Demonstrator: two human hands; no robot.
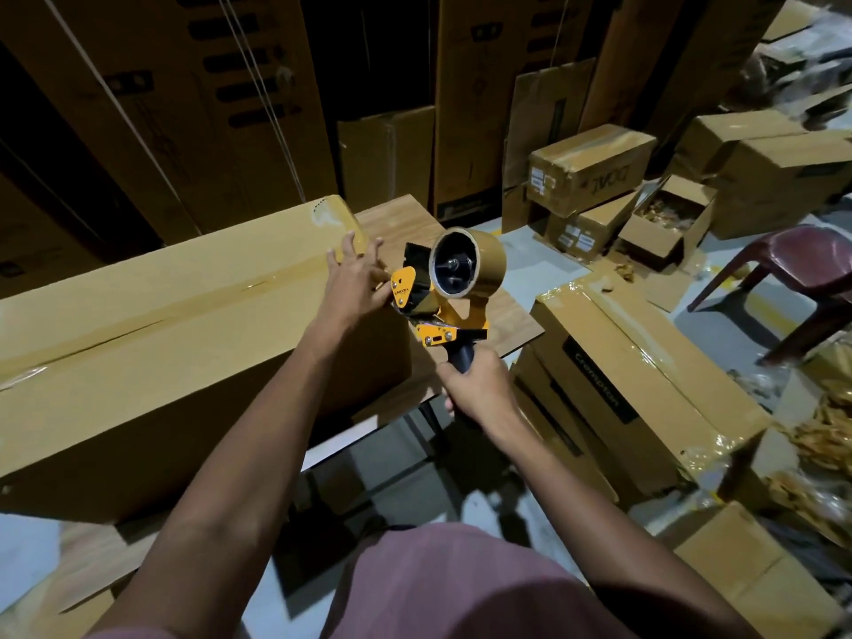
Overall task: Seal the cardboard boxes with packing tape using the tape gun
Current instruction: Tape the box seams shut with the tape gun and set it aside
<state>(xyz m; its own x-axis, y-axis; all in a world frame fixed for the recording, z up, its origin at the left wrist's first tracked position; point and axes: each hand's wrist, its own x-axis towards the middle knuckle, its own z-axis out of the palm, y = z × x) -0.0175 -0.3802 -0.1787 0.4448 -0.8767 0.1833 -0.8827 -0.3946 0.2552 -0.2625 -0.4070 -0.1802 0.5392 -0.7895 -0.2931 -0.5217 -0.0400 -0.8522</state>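
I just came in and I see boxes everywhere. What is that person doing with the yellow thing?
A person is taping cardboard boxes shut. Their right hand grips the dark handle of a yellow and black tape gun loaded with a brown roll of packing tape. Their left hand, fingers spread, touches the gun's front end, beside the long brown cardboard box lying on the wooden table. Shiny tape already runs along that box's top seam. More boxes sit on the floor.
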